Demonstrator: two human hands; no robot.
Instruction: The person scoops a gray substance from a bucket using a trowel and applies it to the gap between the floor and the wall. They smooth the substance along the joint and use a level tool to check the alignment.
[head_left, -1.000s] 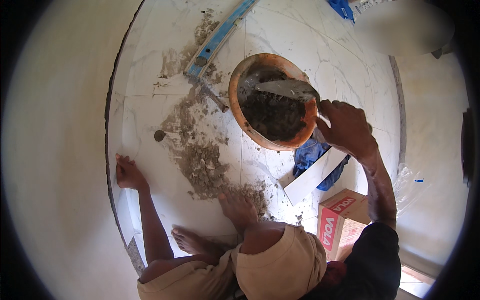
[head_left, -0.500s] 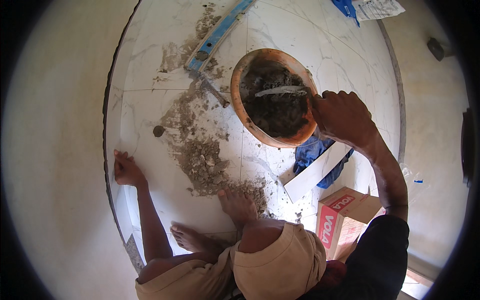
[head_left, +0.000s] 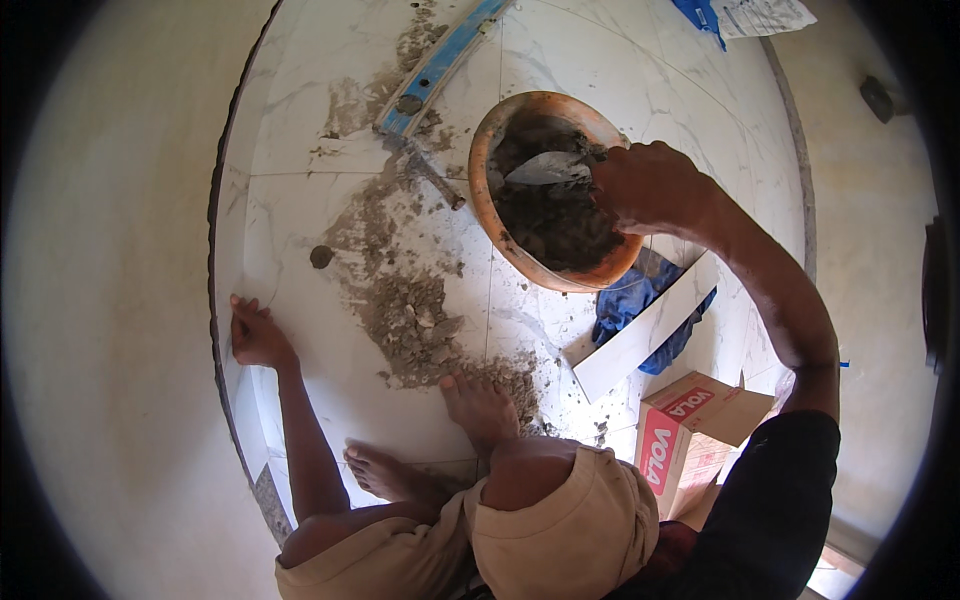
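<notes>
I squat on white marble-look floor tiles (head_left: 620, 60). My right hand (head_left: 650, 185) grips a trowel (head_left: 545, 168) whose grey blade lies on the dark mortar inside an orange pan (head_left: 545, 270). My left hand (head_left: 255, 335) rests flat, fingers spread, on the left edge of a tile. Both my bare feet (head_left: 480, 405) stand on the tiles beside a smear of grey mortar (head_left: 405, 315).
A blue spirit level (head_left: 440, 65) lies at the back, partly dirtied. A blue cloth (head_left: 635, 300) and a white tile strip (head_left: 650, 330) lie right of the pan, a red-and-white cardboard box (head_left: 690, 430) nearer me. Bare screed (head_left: 110, 300) lies left of the tiles.
My right hand has moved up and left over the pan's rim, drawing the trowel across the mortar. The left hand has stayed on the tile edge.
</notes>
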